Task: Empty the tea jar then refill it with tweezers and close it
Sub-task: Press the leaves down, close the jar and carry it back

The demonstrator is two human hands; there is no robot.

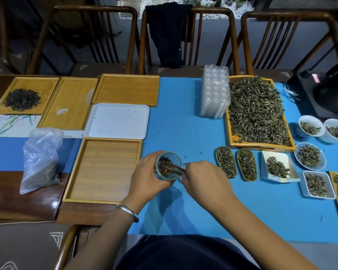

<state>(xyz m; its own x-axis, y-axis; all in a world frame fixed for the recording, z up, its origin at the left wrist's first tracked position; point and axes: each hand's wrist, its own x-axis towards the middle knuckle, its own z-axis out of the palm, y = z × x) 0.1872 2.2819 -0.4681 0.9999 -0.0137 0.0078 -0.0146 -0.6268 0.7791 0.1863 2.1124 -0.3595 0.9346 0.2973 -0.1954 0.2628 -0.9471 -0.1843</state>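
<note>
Tea jar held at the near middle of the blue table mat, tweezers reaching in from the right.

The blue mat (183, 117) carries the glass jar (169, 166), which the left hand (148, 178) wraps from its left side. The right hand (201, 177) pinches the tweezers (174, 168), whose long axis slants up-left and whose tips sit among the tea leaves (164, 168).
</note>
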